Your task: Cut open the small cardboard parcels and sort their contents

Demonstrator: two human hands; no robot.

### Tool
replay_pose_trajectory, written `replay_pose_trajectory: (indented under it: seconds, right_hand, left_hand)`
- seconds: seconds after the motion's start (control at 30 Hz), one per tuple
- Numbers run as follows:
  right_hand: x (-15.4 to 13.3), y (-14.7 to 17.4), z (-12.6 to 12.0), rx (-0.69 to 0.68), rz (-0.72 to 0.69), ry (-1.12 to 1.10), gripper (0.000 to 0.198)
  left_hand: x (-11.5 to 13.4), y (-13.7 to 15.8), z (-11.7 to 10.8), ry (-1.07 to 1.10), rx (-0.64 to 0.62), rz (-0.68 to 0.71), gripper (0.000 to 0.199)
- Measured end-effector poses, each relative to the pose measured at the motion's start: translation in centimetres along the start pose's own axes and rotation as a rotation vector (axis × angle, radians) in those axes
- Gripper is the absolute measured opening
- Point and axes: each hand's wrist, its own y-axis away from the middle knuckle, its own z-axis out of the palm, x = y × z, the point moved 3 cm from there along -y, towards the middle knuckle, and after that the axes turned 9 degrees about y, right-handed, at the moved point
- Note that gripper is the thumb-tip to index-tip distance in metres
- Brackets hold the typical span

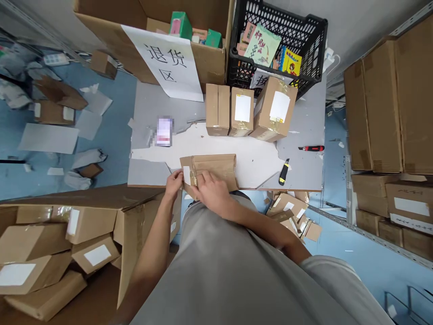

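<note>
A flattened cardboard box (221, 166) lies at the table's front edge, close to my body. It has a white label (186, 175) and a strip of clear tape near its left end. My left hand (174, 183) pinches the box's left edge beside the label, fingertips pressed together. Resting across the middle of the box, my right hand (212, 189) lies with its fingers stretched over the cardboard, just right of the tape. Whether the left fingertips grip the label or only the cardboard cannot be made out.
Three closed boxes (241, 110) stand behind, before a black crate (311, 54) and a large carton (101, 29). Two utility knives (284, 172) lie at right, a blurred phone-like item (164, 131) at left. A big carton of parcels (135, 243) is at lower left.
</note>
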Motion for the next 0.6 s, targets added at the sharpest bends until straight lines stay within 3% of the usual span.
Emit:
replay_pose_trajectory:
  seconds: [0.1,0.23,0.37,0.5,0.6]
  right_hand:
    - [3.7,1.4,-0.9,0.103,0.089,-0.083,0.016]
    - [11.0,3.6,-2.1,0.181,0.269,-0.276,0.018]
    - [17.4,4.9,-2.6,0.249,0.467,-0.435,0.020]
    - [20.3,5.7,-1.7,0.303,0.570,-0.502,0.025]
    - [20.8,6.5,0.1,0.348,0.666,-0.481,0.024]
  left_hand:
    - [0.2,-1.0,-0.3,0.090,-0.016,-0.081,0.056]
    - [2.0,-2.2,0.7,0.270,-0.123,-0.160,0.055]
    - [5.7,-3.0,2.9,0.255,-0.245,-0.045,0.060]
    - [8.8,-2.9,4.2,0.186,-0.305,0.114,0.057]
    - [9.0,-2.5,4.2,0.121,-0.324,0.156,0.061]
